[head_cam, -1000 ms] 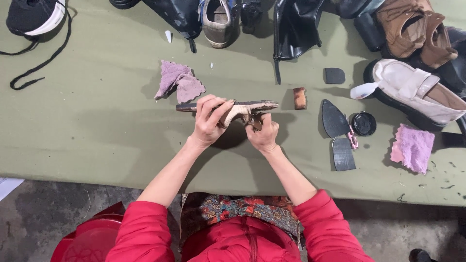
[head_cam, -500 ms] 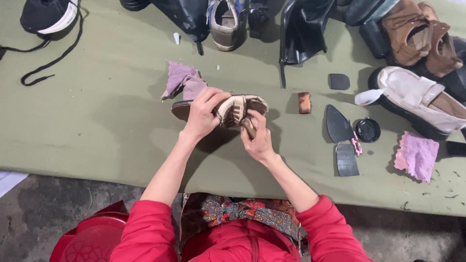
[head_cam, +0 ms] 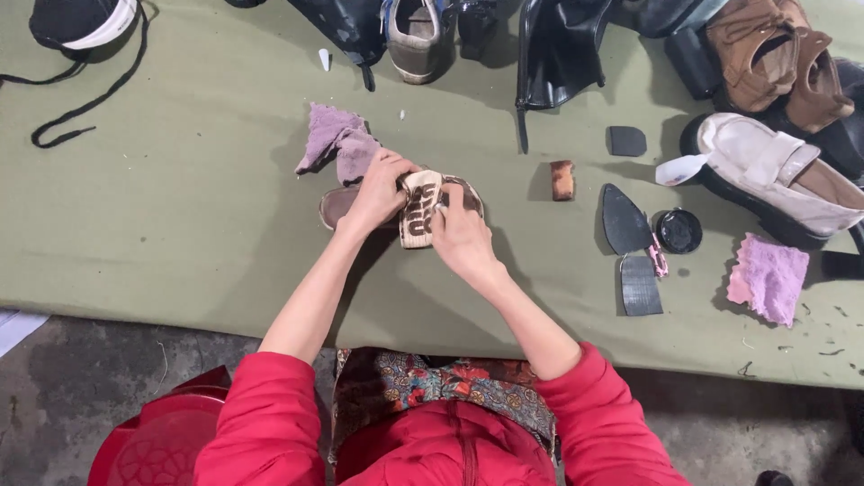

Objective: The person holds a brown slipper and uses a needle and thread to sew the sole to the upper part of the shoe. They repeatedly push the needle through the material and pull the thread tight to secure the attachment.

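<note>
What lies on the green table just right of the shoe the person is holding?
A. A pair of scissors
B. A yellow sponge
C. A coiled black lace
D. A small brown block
D: a small brown block lies on the table just right of the shoe, which both the left hand and the right hand hold.

Brown sandal (head_cam: pixel 423 205) (patterned strap), held flat
</note>
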